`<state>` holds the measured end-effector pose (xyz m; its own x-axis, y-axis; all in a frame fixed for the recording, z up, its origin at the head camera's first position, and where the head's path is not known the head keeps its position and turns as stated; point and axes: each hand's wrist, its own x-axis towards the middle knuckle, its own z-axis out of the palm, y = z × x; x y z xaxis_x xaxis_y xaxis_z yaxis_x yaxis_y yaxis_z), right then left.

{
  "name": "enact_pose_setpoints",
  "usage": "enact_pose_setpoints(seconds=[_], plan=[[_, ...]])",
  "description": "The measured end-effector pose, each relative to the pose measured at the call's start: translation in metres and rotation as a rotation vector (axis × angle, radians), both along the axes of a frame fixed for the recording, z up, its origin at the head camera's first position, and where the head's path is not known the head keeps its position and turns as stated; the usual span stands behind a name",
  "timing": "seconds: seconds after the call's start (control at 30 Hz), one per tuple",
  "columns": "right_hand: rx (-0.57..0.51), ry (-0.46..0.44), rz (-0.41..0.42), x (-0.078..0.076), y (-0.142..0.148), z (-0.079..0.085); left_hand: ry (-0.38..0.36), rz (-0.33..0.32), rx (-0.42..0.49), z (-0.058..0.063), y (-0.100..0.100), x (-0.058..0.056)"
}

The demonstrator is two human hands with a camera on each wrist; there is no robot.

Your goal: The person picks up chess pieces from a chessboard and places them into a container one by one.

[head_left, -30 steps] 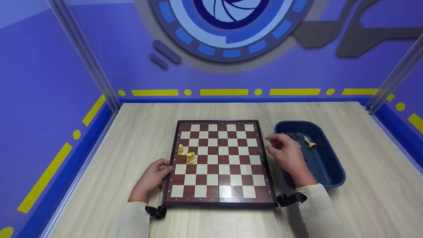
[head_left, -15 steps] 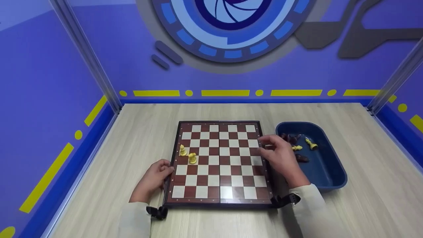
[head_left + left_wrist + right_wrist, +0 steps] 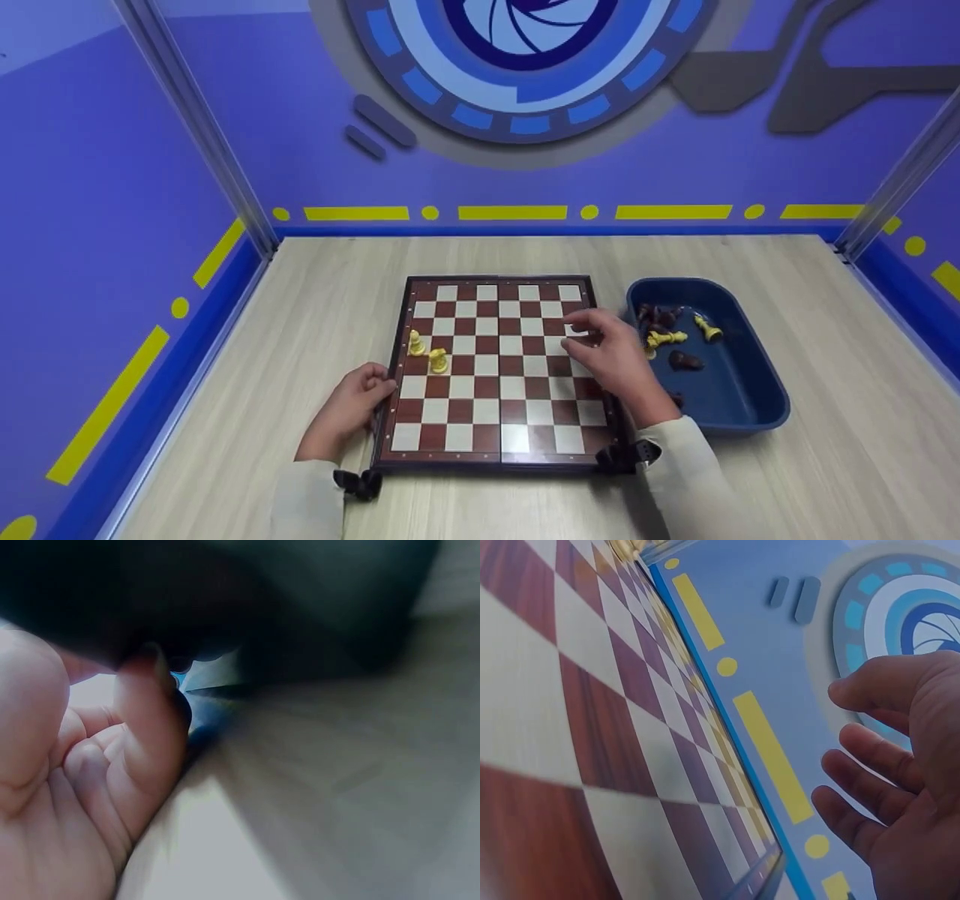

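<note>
A brown-and-white chessboard [image 3: 486,365] lies on the table in the head view. At its left edge my left hand [image 3: 351,405] grips the rim; in the left wrist view that hand's curled fingers [image 3: 146,742] meet the board's dark edge. Two cream chess pieces stand near the board's left side: a small one with a rounded top [image 3: 416,343] and a knight [image 3: 437,361]. Over the right part of the board hovers my right hand [image 3: 611,356], thumb and fingers apart. The right wrist view shows that hand [image 3: 907,765] holding nothing, its fingers loosely bent.
A dark blue tub [image 3: 761,375] stands on the table [image 3: 330,292] to the right of the board. Several dark pieces and a few cream ones, such as a cream chess piece [image 3: 707,328], lie in it. Blue printed panels [image 3: 300,150] wall the table at the back and sides.
My right hand has moved left, from beside the tub to over the right part of the board, uncovering more pieces in the tub. The left hand stays at the board's edge.
</note>
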<state>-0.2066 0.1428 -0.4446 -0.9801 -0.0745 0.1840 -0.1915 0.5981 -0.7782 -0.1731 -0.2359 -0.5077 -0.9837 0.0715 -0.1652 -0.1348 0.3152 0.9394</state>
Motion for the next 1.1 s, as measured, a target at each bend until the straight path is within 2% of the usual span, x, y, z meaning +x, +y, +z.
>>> enact_pose_setpoints(seconds=[0.17, 0.43, 0.67, 0.97, 1.1], plan=[[-0.019, -0.002, 0.033, -0.001, -0.009, -0.002, -0.021, 0.011, 0.034, -0.001, 0.001, 0.001], [-0.067, 0.066, 0.063, -0.002, -0.022, -0.004, 0.007, 0.013, 0.021, -0.002, 0.001, 0.001], [-0.059, 0.024, 0.052, 0.0, -0.033, -0.005, 0.012, 0.013, -0.007, 0.0, 0.0, 0.001], [-0.075, 0.1, 0.113, 0.0, -0.047, -0.006, 0.018, -0.003, -0.009, -0.001, -0.001, 0.001], [-0.084, 0.076, 0.118, 0.002, -0.054, -0.005, -0.007, 0.005, 0.013, -0.001, 0.0, 0.001]])
